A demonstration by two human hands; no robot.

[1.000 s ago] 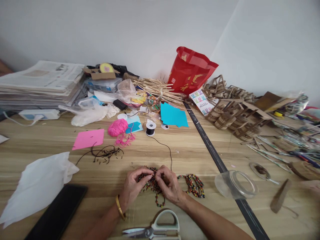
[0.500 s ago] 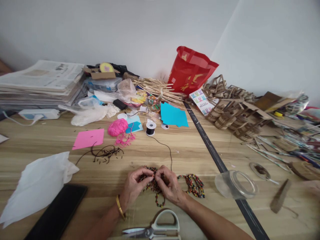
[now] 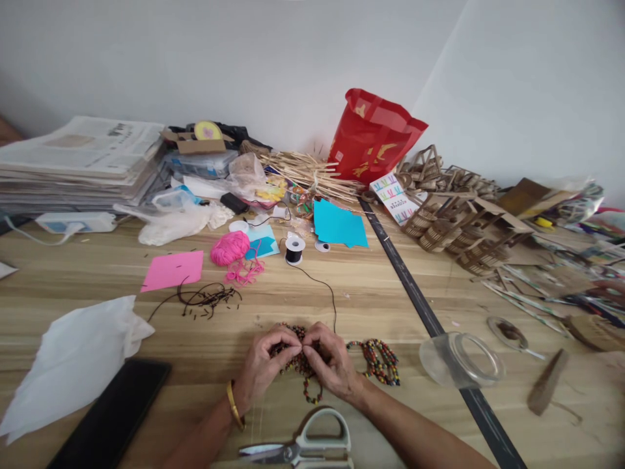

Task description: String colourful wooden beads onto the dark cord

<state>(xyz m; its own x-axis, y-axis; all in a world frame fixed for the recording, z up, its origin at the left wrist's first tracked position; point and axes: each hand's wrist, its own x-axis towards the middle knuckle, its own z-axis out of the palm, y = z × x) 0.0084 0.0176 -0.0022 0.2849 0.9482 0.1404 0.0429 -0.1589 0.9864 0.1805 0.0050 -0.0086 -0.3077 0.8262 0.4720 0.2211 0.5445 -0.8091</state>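
Observation:
My left hand [image 3: 271,358], with a gold bangle on its wrist, is closed in a pinch on a tiny bead, now mostly hidden by the fingertips. Against it, fingertips meeting, my right hand [image 3: 329,360] pinches the black cord, whose end is too small to see. Below and behind the fingers lies a pile of small coloured beads [image 3: 294,370]. A short beaded strand [image 3: 312,398] hangs in a loop under my right hand. From the spool of black cord [image 3: 294,250] a line runs down to my right hand. Coiled bead strings [image 3: 383,363] lie just right of it.
Scissors [image 3: 303,446] lie nearest me. A black phone-like slab [image 3: 114,410] and white paper [image 3: 81,358] are at left, cut cord pieces [image 3: 209,299] beyond. At right are a clear plastic container [image 3: 461,361] and woven pieces [image 3: 439,228]. A red bag [image 3: 374,140] stands behind.
My fingertips have come together, covering the reddish bead that showed at my left fingertips. At the far right edge, a blurred hand-like shape has appeared over the tools.

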